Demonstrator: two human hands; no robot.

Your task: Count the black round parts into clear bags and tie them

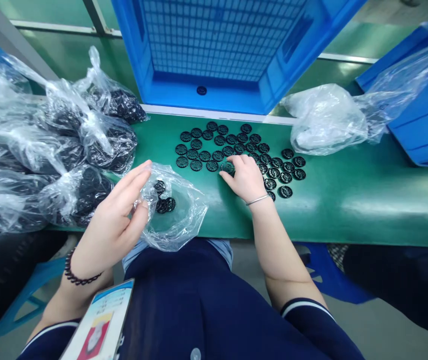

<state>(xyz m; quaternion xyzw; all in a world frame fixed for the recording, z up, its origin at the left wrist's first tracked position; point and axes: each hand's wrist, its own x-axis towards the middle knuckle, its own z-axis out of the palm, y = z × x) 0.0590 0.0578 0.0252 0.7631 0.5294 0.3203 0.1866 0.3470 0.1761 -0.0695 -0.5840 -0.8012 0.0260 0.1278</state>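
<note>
Head view, working from the left: bags of black pieces (111, 154) crowd the table (349, 205). Next comes the left hand (110, 225), fingers nearly straight, thumb standing apart, against the left side of a clear bag (191, 217); no firm grip shows. Keeping that film spread and off the fingers would serve well. Inside, a few bagged discs (170, 204) overlap. Now the right hand (246, 175), half-curled, thumb and forefinger around one disc (228, 167); whether it's pinched, I can't tell. Best taken by the rim, neighbours undisturbed! And the loose discs (239, 148), either side of that hand: round, glossy black, faces patterned in relief, mostly flat, some touching, scattered on green.
</note>
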